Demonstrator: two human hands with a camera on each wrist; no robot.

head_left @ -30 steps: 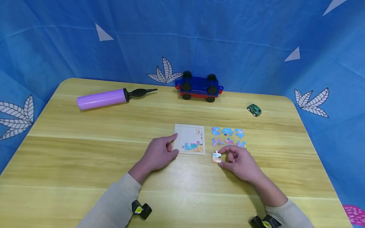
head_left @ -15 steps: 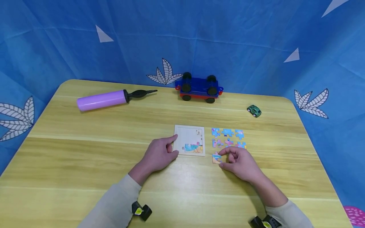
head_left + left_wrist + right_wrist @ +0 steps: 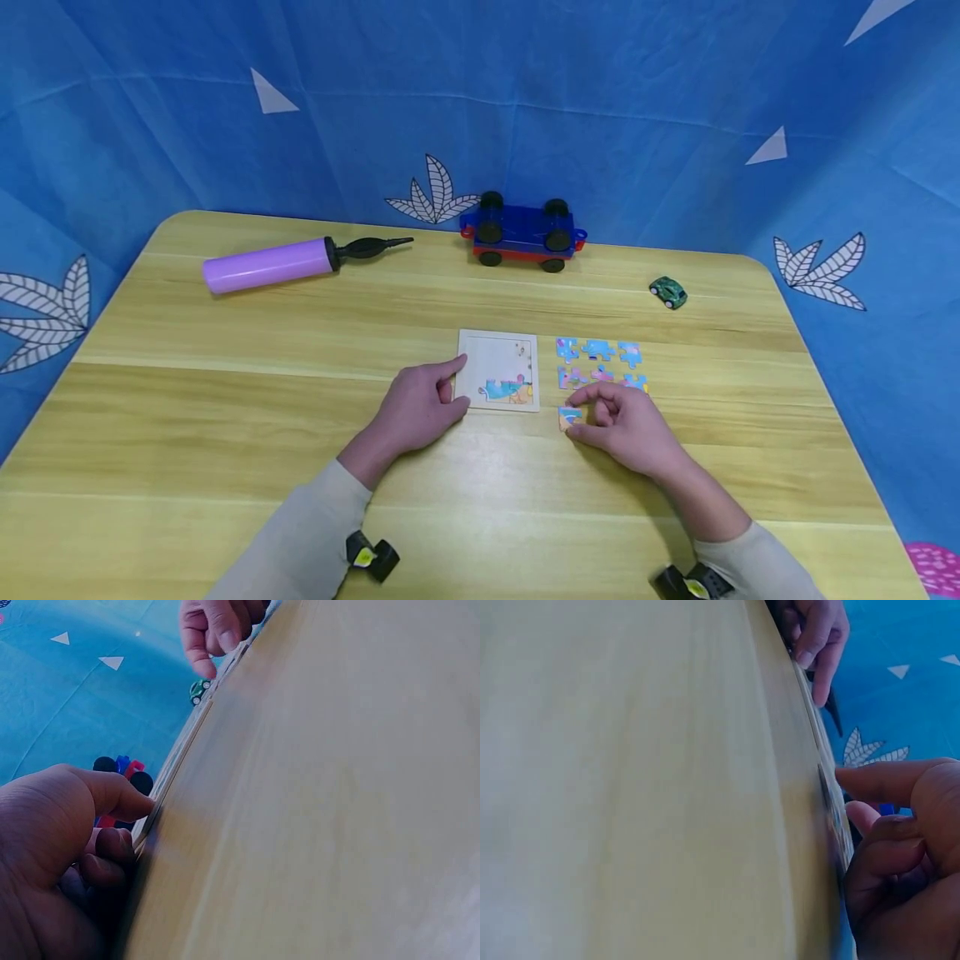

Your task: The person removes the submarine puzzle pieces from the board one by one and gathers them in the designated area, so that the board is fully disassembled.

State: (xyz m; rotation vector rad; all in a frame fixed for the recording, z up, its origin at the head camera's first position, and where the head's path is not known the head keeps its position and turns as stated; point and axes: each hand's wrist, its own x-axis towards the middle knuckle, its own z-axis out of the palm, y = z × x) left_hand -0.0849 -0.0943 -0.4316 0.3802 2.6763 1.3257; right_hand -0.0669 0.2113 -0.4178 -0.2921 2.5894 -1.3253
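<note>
A square wooden puzzle board [image 3: 491, 354] lies mid-table, with a few joined pieces [image 3: 508, 387] in its lower right corner. My left hand [image 3: 420, 404] holds the board by its left side, index fingertip at the edge and thumb at the lower corner. To the right, my right hand [image 3: 626, 421] pinches a blue-and-orange puzzle piece [image 3: 567, 417] between thumb and index finger, close over the table; the fingers cover its right part. Several loose puzzle pieces [image 3: 597, 348] lie in two rows just beyond that hand, which overlaps the nearer row in the head view.
Toward the back left lies a purple hand pump [image 3: 270, 265] with a black nozzle. A blue-and-red toy wagon [image 3: 525, 229] rests on its side at the back edge. The small green toy car [image 3: 668, 292] stands at the back right, before a blue cloth backdrop [image 3: 615, 75].
The piece at my right fingertips looked pale with glare and now shows its blue-and-orange print. My right thumb and index finger have shifted slightly left over it. My left hand stays put.
</note>
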